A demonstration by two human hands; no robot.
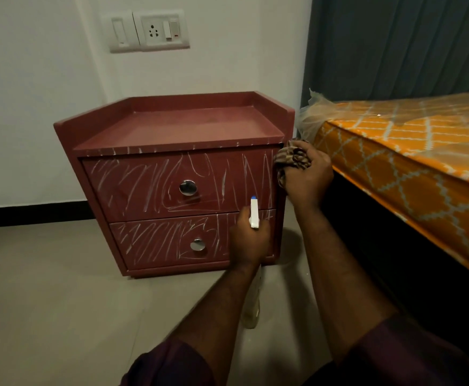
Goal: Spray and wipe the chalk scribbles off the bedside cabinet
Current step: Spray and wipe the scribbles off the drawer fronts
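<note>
Cabinet: we see the red bedside cabinet [177, 126] standing on the floor [60, 288], against the white wall and just beside the bed [408, 151].
Chalk scribbles [133, 188]: white lines cover both drawer fronts and fleck the front edge of the top.
Left grip [248, 240]: closed round the neck of the spray bottle [254, 213], in front of the lower drawer's right end.
Bottle: its white head with a blue tip points up over the upper drawer; its body hangs below our wrist, partly hidden.
Right grip [308, 176]: clenched on a bunched brown patterned cloth [291, 158].
Cloth: at the cabinet's upper right front corner; we cannot tell whether it presses the wood.
</note>
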